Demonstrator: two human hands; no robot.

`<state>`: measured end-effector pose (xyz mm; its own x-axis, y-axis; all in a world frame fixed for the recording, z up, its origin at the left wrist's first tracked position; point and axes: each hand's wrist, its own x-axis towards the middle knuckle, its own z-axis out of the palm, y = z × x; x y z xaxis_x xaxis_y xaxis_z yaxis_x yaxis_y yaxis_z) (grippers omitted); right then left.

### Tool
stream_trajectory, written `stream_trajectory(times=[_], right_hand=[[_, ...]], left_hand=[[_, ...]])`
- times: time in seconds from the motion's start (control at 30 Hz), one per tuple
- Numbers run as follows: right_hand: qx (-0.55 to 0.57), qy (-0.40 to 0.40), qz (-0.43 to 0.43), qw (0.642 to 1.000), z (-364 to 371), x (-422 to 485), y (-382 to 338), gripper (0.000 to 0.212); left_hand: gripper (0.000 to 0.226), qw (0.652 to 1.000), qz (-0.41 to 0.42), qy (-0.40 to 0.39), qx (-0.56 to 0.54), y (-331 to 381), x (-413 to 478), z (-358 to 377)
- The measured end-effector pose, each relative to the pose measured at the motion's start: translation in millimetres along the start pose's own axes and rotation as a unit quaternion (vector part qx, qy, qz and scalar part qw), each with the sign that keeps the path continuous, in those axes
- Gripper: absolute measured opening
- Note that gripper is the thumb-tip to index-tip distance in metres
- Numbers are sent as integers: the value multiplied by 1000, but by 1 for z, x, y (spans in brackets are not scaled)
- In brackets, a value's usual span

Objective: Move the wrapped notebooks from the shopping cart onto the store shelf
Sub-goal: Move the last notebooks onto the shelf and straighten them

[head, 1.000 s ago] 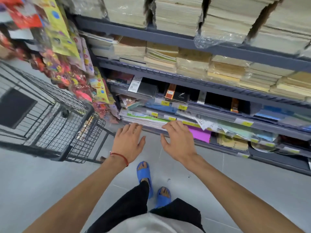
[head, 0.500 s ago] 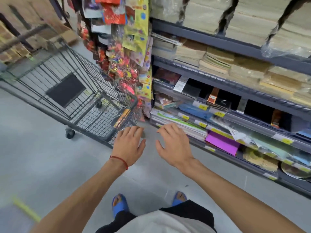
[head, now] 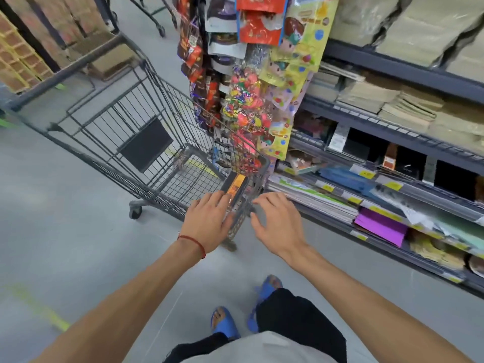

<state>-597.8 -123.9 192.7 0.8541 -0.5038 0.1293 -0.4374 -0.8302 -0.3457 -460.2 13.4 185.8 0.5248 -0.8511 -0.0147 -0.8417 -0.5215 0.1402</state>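
A dark wire shopping cart (head: 146, 106) stands at centre left, its near corner just ahead of my hands. Inside that corner a wrapped notebook pack (head: 235, 185) with an orange and black cover stands on edge. My left hand (head: 209, 218) reaches over the cart's corner with fingers spread; whether its fingertips touch the pack I cannot tell. My right hand (head: 277, 224) hovers open just right of the cart corner, holding nothing. The store shelf (head: 392, 134) runs along the right, stacked with paper goods.
Hanging packs of colourful toys and snacks (head: 248, 82) dangle above the cart's far side. Lower shelf tiers hold flat books and a purple pad (head: 379, 227). Cardboard boxes (head: 112, 61) sit behind the cart. My blue sandals (head: 225, 323) stand on the grey floor.
My view has swung left from the shelf to the cart. Both hands have moved off the shelf's lower tier toward the cart's near corner, the left one arriving over the notebook pack.
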Motion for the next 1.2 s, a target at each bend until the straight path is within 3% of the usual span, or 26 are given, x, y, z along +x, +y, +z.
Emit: stream_trajectory(times=[0.37,0.57,0.8,1.03,1.2], right_hand=[[85,17,69,994,56,104,3,20],[83,-34,118,989,79,139,3,33],[89,-42,225,969,131,159,-11,31],[89,-18,367,926,204,179,-29,31],[32,-23,393,919,252,186,-27,28]], left_hand=[[44,998,-11,-54,-7,-79,85,23],[45,994,-12,-104,-8,-109,124,44],[47,979,59,-197,-7,-156,167,82],[49,955,131,-265,-28,-207,214,136],[48,936,173,-305,-27,-220,236,182]])
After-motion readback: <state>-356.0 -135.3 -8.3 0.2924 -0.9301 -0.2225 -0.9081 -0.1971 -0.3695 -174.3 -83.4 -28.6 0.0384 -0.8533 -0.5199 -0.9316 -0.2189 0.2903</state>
